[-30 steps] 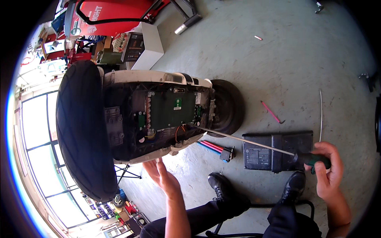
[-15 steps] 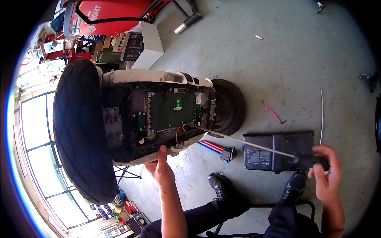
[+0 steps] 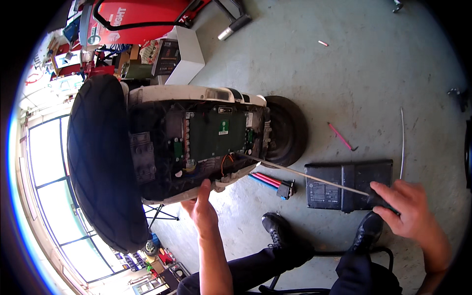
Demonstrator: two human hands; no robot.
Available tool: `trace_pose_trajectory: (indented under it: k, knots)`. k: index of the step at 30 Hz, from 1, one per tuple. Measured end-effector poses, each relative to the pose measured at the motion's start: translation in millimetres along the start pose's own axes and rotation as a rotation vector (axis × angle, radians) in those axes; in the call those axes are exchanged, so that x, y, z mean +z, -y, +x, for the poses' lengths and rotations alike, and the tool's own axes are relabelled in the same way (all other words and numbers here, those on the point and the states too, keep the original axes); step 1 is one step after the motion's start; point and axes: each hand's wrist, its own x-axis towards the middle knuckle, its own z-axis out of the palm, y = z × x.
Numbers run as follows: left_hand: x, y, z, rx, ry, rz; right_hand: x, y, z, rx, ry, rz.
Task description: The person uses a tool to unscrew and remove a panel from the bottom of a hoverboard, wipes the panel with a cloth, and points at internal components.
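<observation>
A two-wheeled self-balancing scooter (image 3: pixel 172 92) lies with its underside open, a large black tyre (image 3: pixel 101 167) at left and another wheel (image 3: pixel 290 130) at right. Inside its shell is a dark green circuit board (image 3: pixel 209 137); orange wires show below it. My left hand (image 3: pixel 202 209) grips the shell's near edge, thumb on the rim. In my right hand (image 3: pixel 408 209) is the handle of a long screwdriver (image 3: pixel 314 177), mostly covered by my fingers. Its shaft slants up leftward, the tip at the board's lower right edge. Whether the tip sits in a screw is too small to tell.
A black flat pack (image 3: pixel 349 199) lies by my shoes. Beside it are a hex key holder (image 3: pixel 285 190) with pink and blue keys, a loose pink hex key (image 3: pixel 340 135) and a thin metal rod (image 3: pixel 402 142). An open box (image 3: pixel 189 54) and red equipment (image 3: pixel 142 22) stand at far left.
My right hand has changed its hold on the screwdriver handle, now reaching over it with the wrist farther right. The tip and my left hand keep their places on the scooter.
</observation>
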Motion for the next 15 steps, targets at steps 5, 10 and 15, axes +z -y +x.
trace_pose_trajectory:
  k: [5, 10, 15]
  knots:
    - [4.0, -14.9, 1.5, 0.007, -0.031, -0.016, -8.5, 4.6, 6.3, 0.041, 0.058, 0.087]
    - [-6.5, 4.8, 3.3, -0.010, -0.046, -0.034, -21.3, 6.7, 13.9, 0.021, 0.026, 0.084]
    - [20.3, -20.9, -6.6, 0.069, -0.095, 0.023, -20.3, 14.0, 4.7, 0.105, -0.022, 0.217]
